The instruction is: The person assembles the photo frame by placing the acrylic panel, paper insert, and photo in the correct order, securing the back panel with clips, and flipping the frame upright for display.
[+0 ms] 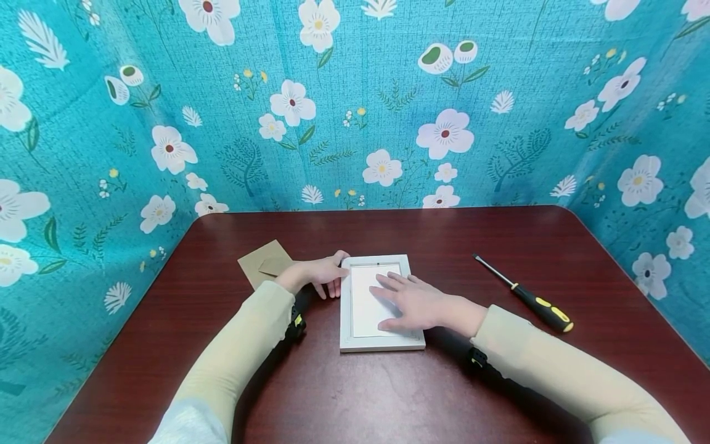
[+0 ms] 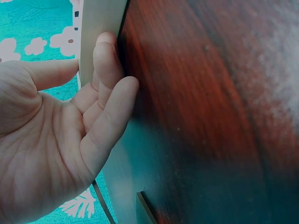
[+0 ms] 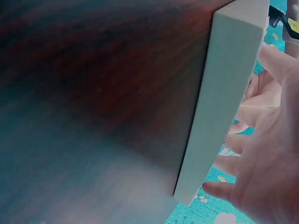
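Two hands work on one white picture frame (image 1: 381,303), which lies flat on the dark red table (image 1: 444,394), a little left of its middle and nearer the person than the far wall. The right hand (image 1: 413,302) lies palm-down on the frame's pale inner panel (image 1: 363,308), fingers straight and spread, pointing left and far — pressing, not gripping. In the right wrist view the frame (image 3: 224,98) shows edge-on against the table (image 3: 93,93), with that hand (image 3: 266,154) open over its face. The left hand (image 1: 318,274) rests against the frame's far-left edge, fingers loosely extended and touching the outer side, thumb over the top corner — the left wrist view shows the fingertips (image 2: 110,60) laid on the frame (image 2: 98,28), nothing clasped.

Just left of that hand lies a brown envelope (image 1: 266,262). Well to the right lies a screwdriver (image 1: 524,294) with a black and yellow handle, apart from both hands.
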`<control>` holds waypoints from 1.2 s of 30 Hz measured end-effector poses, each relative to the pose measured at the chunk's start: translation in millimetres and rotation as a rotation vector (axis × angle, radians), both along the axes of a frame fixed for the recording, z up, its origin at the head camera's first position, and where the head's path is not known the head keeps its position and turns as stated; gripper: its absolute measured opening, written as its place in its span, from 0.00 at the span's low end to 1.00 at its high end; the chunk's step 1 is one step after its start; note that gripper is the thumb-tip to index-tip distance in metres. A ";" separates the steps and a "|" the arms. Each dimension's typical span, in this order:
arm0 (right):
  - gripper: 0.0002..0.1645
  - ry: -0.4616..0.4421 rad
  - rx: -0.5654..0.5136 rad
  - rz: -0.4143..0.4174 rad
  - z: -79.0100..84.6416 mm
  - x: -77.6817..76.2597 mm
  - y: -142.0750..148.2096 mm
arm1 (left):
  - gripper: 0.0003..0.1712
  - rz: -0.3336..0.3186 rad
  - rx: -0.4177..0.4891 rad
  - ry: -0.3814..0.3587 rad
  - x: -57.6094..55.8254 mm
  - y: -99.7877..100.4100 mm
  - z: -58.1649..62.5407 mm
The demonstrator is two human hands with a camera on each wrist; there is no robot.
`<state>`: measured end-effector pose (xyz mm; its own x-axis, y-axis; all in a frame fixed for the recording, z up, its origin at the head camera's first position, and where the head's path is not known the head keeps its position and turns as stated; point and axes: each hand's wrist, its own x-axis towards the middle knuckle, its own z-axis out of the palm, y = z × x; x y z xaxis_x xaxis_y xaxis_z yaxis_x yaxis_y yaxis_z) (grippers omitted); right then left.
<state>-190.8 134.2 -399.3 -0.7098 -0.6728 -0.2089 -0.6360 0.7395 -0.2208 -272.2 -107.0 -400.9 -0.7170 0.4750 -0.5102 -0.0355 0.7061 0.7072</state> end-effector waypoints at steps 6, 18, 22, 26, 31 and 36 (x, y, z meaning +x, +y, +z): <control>0.48 -0.012 0.025 -0.024 -0.4 -2.2 0.1 | 0.24 0.000 0.003 -0.007 -0.3 -0.1 0.1; 0.48 -0.033 0.018 -0.027 1.4 -2.3 -1.4 | 0.24 -0.006 0.006 -0.001 -0.6 -0.1 0.1; 0.48 -0.040 0.015 -0.028 3.0 -2.2 -1.9 | 0.24 -0.005 0.011 0.000 0.0 -0.2 0.9; 0.48 -0.043 0.012 -0.025 3.8 -2.6 -2.0 | 0.24 -0.006 0.006 0.004 1.2 -0.2 3.1; 0.48 -0.039 0.015 -0.032 2.9 -2.3 -2.3 | 0.25 -0.003 0.005 0.002 2.3 -0.5 3.9; 0.49 -0.038 0.020 -0.041 0.0 -2.6 -3.6 | 0.25 -0.005 0.004 0.005 2.2 -1.2 1.8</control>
